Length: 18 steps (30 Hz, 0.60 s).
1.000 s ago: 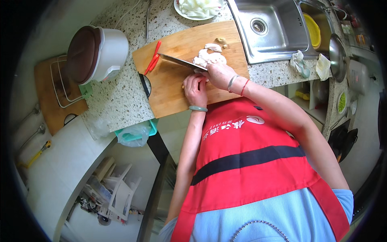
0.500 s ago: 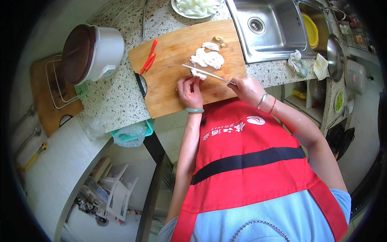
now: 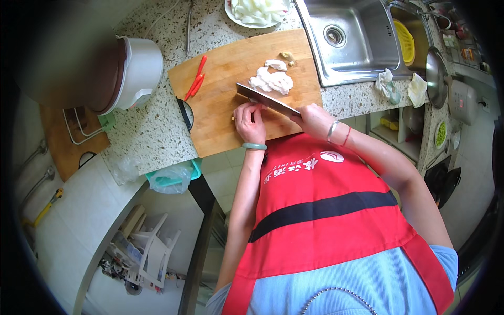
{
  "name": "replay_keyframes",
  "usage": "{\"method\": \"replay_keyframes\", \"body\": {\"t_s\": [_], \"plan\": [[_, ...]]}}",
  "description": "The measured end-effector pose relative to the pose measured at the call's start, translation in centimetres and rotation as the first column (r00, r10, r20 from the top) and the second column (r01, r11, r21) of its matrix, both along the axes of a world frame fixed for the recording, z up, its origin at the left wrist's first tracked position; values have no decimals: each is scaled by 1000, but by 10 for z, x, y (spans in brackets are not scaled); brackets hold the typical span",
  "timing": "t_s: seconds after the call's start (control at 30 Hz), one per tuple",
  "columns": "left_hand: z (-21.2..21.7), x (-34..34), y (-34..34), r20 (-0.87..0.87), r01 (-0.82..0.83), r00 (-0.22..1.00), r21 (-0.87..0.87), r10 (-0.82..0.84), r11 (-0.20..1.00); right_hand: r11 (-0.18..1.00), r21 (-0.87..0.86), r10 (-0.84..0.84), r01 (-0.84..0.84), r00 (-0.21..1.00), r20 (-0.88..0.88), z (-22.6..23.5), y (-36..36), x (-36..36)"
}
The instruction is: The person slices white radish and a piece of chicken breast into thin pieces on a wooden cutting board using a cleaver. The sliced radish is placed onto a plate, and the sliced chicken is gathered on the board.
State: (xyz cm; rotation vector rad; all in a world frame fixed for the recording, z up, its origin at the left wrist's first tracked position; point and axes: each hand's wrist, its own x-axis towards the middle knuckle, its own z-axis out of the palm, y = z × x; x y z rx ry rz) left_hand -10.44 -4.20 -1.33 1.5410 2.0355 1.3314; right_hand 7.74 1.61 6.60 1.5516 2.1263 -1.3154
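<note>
since the earlier frames the cleaver (image 3: 265,98) has come away from the pile of pale slices (image 3: 272,81) and now lies lower on the wooden cutting board (image 3: 220,68), its blade slanting from upper left to lower right, just below the pile. the right hand (image 3: 314,119) is wrapped around the handle at the board's near right edge, fingers closed tight on it. the left hand (image 3: 250,122) has slid in against the near side of the blade, palm down on the board, its fingers curled together with the tips at the steel (whether a small piece sits under them cannot be told, since the knuckles hide that spot). a green bangle sits on the left wrist; a silver bangle and a red cord on the right.

two red chilli strips (image 3: 195,83) lie near the board's left side, well apart from the hands. a small brownish bit (image 3: 286,55) rests at the far right of the board, beyond the pile. past the board a white plate (image 3: 255,11) holds more pale slices. the steel sink (image 3: 346,37) lies right of the board, and a white rice cooker (image 3: 134,71) with a brown lid stands on the speckled counter (image 3: 152,131) to the left. the person wears a red apron (image 3: 325,220)
</note>
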Motion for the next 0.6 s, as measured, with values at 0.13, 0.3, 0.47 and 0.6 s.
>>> {"method": "replay_keyframes", "body": {"t_s": [0.13,0.3,0.47,0.6], "plan": [[2,-2,1,-30,44,999,-16,-45,999,1000,18,-17,19,993,-113,-24,18,-35],[1,-3,2,-44,55,998,-19,-56,998,989,149,33,-8,985,-168,-40,28,-62],[-5,-3,1,-73,47,996,-11,-47,999,1000,-22,-6,6,1000,-22,-11,4,7],[-2,-2,2,-78,39,996,-7,-39,999,996,79,33,-31,999,-18,-14,-11,46]]}}
